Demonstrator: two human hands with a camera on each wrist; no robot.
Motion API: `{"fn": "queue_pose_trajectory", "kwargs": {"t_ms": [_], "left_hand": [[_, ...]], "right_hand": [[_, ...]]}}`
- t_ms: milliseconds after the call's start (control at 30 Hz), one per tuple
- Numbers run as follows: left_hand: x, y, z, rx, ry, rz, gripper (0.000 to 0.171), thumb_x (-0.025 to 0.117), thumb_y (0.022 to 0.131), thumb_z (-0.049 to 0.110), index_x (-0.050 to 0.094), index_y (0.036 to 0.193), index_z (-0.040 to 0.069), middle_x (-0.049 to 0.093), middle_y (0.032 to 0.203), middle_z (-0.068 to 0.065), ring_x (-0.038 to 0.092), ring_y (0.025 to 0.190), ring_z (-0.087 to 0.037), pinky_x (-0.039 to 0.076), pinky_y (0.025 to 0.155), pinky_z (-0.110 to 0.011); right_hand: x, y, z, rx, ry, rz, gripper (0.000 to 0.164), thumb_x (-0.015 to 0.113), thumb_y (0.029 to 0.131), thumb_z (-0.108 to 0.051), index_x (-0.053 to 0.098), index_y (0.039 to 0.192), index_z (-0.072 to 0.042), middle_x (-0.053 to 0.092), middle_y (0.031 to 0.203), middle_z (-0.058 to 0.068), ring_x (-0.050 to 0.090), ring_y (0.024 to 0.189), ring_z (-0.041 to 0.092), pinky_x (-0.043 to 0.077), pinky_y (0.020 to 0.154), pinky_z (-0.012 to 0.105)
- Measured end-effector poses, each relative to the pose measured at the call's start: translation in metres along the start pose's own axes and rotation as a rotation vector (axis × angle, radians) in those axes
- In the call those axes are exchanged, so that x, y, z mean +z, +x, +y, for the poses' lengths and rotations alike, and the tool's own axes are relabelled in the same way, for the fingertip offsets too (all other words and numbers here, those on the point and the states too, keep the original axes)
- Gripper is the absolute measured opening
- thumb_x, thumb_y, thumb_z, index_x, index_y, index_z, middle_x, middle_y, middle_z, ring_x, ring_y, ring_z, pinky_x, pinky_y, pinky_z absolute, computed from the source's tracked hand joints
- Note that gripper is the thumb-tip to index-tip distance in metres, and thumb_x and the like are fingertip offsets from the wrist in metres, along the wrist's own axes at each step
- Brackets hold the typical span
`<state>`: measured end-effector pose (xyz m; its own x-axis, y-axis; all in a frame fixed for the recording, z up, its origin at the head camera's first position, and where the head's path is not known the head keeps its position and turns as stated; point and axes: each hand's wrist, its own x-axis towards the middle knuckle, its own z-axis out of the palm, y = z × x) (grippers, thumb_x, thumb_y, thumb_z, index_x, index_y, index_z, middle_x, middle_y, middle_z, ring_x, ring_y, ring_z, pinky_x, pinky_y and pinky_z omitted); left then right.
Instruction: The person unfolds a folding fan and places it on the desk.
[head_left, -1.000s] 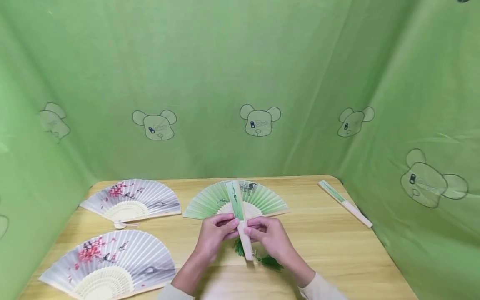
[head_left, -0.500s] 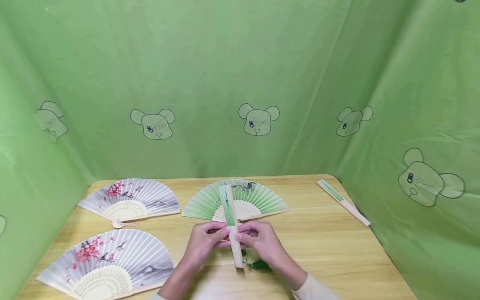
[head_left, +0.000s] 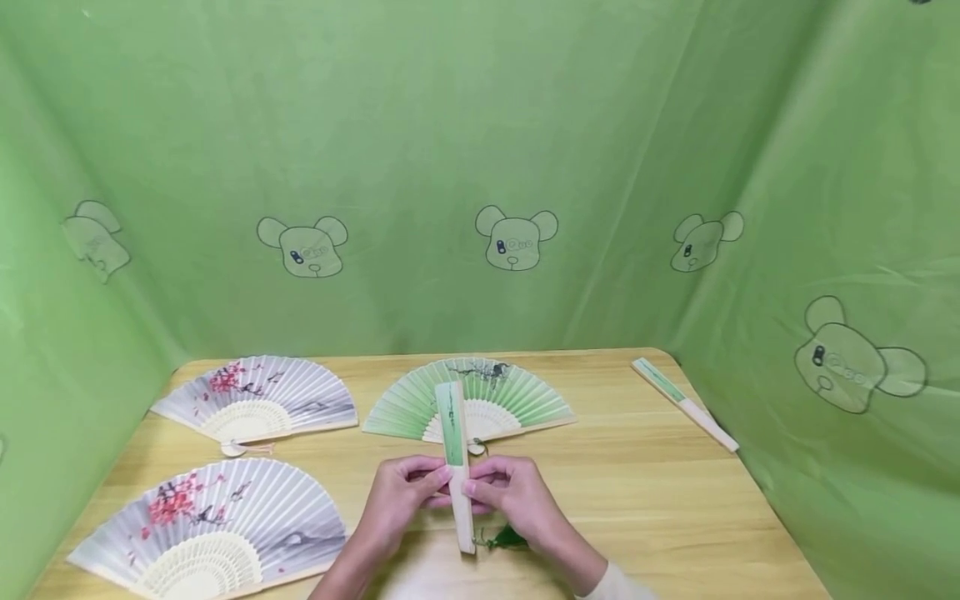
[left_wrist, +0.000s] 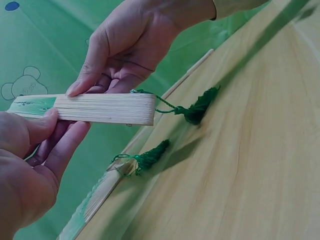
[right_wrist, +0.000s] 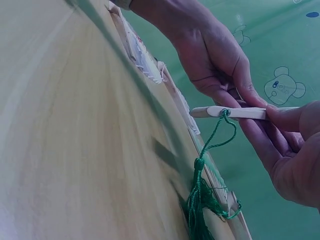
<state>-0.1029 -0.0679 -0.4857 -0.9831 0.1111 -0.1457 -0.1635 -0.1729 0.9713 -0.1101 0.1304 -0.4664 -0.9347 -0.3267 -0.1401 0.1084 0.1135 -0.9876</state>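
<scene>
Both hands hold a folded hand fan (head_left: 455, 467) above the near middle of the table. Its upper part is green, its lower ribs pale wood. The left hand (head_left: 405, 496) pinches it from the left, thumb on the near side. From the right, the right hand (head_left: 517, 496) pinches the same fan. In the right wrist view a green tassel (right_wrist: 201, 200) hangs by a cord from the fan's pivot end. Just beyond the hands, a spread green fan (head_left: 408, 404) with a dark branch print lies on the table, partly covered by the held fan.
Two spread grey-white fans with red blossoms, a far one (head_left: 315, 392) and a near one (head_left: 292, 508), lie at the left. Another folded green fan (head_left: 686, 406) lies near the right edge of the wooden table (head_left: 637, 500). Green cloth walls (head_left: 405, 125) surround the table.
Both hands have drawn the folded fan slightly nearer and to the left, uncovering more of the spread green fan. The head view has shifted a little. The fans on the table stay put.
</scene>
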Motion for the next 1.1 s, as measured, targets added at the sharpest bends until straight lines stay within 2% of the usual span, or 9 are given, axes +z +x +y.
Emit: {"fn": "queue_pose_trajectory", "kwargs": {"t_ms": [433,733,1100], "left_hand": [[-0.0007,-0.0041,-0.0017,-0.038,-0.054,0.002,0.033,0.072,0.095,0.009,0.067,0.121,-0.012,0.078,0.097,-0.011,0.076,0.084,-0.016,0.070,0.082,-0.030],[0.0002,-0.0027,-0.0034,-0.032,-0.112,-0.006,0.036,0.071,0.097,0.010,0.064,0.122,-0.015,0.077,0.097,-0.005,0.074,0.089,-0.014,0.070,0.084,-0.029],[0.0012,-0.0026,-0.0059,-0.058,-0.187,-0.017,0.024,0.067,0.098,0.005,0.066,0.117,-0.009,0.075,0.092,-0.002,0.072,0.086,-0.015,0.069,0.081,-0.027]], "right_hand": [[0.0020,-0.0027,-0.0026,0.007,0.029,0.003,0.025,0.076,0.091,-0.004,0.070,0.109,0.011,0.078,0.098,0.018,0.077,0.083,0.020,0.071,0.077,0.032],[0.0025,-0.0026,-0.0027,0.014,0.065,0.014,0.027,0.076,0.091,-0.005,0.069,0.109,0.013,0.078,0.094,0.013,0.076,0.084,0.019,0.071,0.077,0.032],[0.0025,-0.0062,-0.0093,0.038,0.158,0.000,0.030,0.073,0.092,0.000,0.064,0.113,0.019,0.075,0.089,0.006,0.074,0.081,0.017,0.071,0.077,0.031]]}}
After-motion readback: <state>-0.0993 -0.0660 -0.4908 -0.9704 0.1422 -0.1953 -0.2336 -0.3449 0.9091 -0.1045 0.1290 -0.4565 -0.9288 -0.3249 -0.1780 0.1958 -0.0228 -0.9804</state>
